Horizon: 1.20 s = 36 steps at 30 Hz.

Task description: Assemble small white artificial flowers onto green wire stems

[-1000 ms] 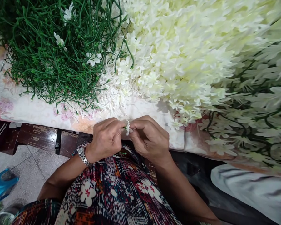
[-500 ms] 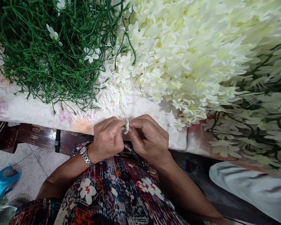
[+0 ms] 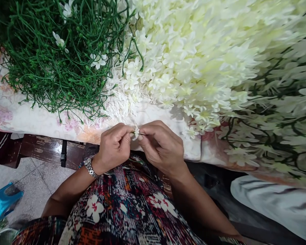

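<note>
Just over the table's front edge, my left hand and my right hand meet fingertip to fingertip. Between them is a small white artificial flower, pinched from the left by my left thumb and forefinger. My right thumb and forefinger are closed at its other side, where a thin piece shows; fingers hide its exact form. Beyond my left hand lies a heap of green plastic stems with budded tips. A pile of thin white pieces borders it, and a large mound of cream-white artificial flowers rises behind my right hand.
A pale floral cloth covers the table. Finished-looking sprays with white blooms and dark stems spread at the right. A blue plastic stool stands on the tiled floor at lower left. Pale fabric shows at lower right.
The flower between my fingertips has turned to face more towards me, and both hands have shifted slightly up and left. The heaps are undisturbed; the view has moved a little.
</note>
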Each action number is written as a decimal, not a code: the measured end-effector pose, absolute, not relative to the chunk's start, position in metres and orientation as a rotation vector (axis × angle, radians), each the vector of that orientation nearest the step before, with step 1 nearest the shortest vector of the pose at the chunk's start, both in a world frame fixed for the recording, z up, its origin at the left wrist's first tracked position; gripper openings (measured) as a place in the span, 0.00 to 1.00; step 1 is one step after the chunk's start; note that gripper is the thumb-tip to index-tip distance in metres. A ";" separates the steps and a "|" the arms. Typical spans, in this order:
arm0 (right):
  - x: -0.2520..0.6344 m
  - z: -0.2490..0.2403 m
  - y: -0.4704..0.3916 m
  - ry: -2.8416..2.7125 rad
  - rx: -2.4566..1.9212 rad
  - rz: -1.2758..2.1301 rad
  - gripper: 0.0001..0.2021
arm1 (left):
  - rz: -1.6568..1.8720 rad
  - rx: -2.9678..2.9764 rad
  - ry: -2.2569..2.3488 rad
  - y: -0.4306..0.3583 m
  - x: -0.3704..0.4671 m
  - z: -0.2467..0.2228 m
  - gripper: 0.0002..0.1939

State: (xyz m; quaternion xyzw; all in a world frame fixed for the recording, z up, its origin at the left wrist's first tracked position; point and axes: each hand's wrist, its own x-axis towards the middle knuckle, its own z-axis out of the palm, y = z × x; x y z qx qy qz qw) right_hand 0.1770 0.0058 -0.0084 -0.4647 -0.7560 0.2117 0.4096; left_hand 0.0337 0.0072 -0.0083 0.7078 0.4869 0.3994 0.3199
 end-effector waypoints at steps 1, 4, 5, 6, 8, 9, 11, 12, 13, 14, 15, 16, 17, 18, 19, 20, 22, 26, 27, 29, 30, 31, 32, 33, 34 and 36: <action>0.180 -0.005 0.004 -1.877 -1.188 0.550 0.09 | 1.085 1.792 1.291 0.007 0.032 -0.007 0.05; 0.190 0.004 -0.005 -1.803 -1.207 0.639 0.09 | 1.239 1.603 1.355 0.005 0.028 -0.004 0.04; 0.192 0.006 -0.008 -1.815 -1.199 0.690 0.10 | 1.285 1.556 1.373 0.005 0.027 -0.004 0.04; 0.193 0.008 -0.011 -1.853 -1.186 0.741 0.11 | 1.321 1.517 1.386 0.004 0.027 -0.004 0.03; 0.192 0.009 -0.017 -1.933 -1.174 0.787 0.12 | 1.364 1.454 1.402 0.003 0.029 -0.006 0.03; 0.190 0.009 -0.019 -1.952 -1.175 0.771 0.12 | 1.377 1.422 1.405 0.002 0.030 -0.007 0.03; 0.185 0.006 -0.020 -1.940 -1.184 0.702 0.09 | 1.406 1.342 1.391 0.000 0.031 -0.009 0.02; 0.184 0.005 -0.020 -1.926 -1.181 0.671 0.08 | 1.422 1.292 1.367 -0.001 0.031 -0.010 0.02; 0.183 0.004 -0.020 -1.923 -1.170 0.645 0.08 | 1.429 1.241 1.329 -0.003 0.030 -0.009 0.02; 0.183 0.003 -0.019 -1.934 -1.153 0.623 0.08 | 1.418 1.194 1.278 -0.004 0.028 -0.008 0.02; 0.184 0.003 -0.017 -1.962 -1.133 0.599 0.08 | 1.390 1.162 1.214 -0.005 0.025 -0.006 0.02; 0.185 0.004 -0.016 -2.000 -1.110 0.566 0.08 | 1.341 1.152 1.141 -0.005 0.022 -0.003 0.02; 0.186 0.006 -0.015 -2.045 -1.084 0.525 0.08 | 1.270 1.162 1.070 -0.006 0.019 0.001 0.02; 0.188 0.008 -0.014 -2.091 -1.057 0.477 0.08 | 1.204 1.200 1.000 -0.006 0.016 0.005 0.02; 0.189 0.010 -0.012 -2.140 -1.031 0.428 0.09 | 1.128 1.238 0.965 -0.006 0.013 0.009 0.02; 0.189 0.012 -0.011 -2.186 -1.002 0.386 0.09 | 1.067 1.266 0.977 -0.007 0.012 0.013 0.02; 0.187 0.016 -0.008 -2.258 -0.939 0.333 0.11 | 0.989 1.327 1.033 -0.007 0.011 0.019 0.05; 0.175 0.020 -0.004 -2.318 -0.815 0.309 0.11 | 0.920 1.359 1.078 -0.009 0.015 0.020 0.09; 0.172 0.020 -0.003 -2.320 -0.794 0.309 0.11 | 0.919 1.341 1.092 -0.009 0.016 0.018 0.10; 0.169 0.019 0.000 -2.302 -0.776 0.338 0.12 | 0.962 1.300 1.131 -0.010 0.017 0.013 0.10; 0.169 0.018 0.003 -2.277 -0.795 0.359 0.13 | 1.001 1.275 1.149 -0.010 0.016 0.010 0.09; 0.170 0.017 0.006 -2.239 -0.840 0.367 0.13 | 1.042 1.248 1.165 -0.010 0.015 0.008 0.08; 0.172 0.015 0.010 -2.196 -0.912 0.355 0.12 | 1.077 1.220 1.178 -0.010 0.013 0.005 0.07; 0.174 0.014 0.015 -2.154 -1.005 0.322 0.11 | 1.103 1.196 1.193 -0.009 0.012 0.003 0.05; 0.176 0.012 0.021 -2.123 -1.103 0.261 0.08 | 1.122 1.177 1.212 -0.009 0.010 0.002 0.04; 0.178 0.009 0.032 -2.157 -1.232 0.178 0.05 | 1.143 1.168 1.241 -0.006 0.007 0.001 0.04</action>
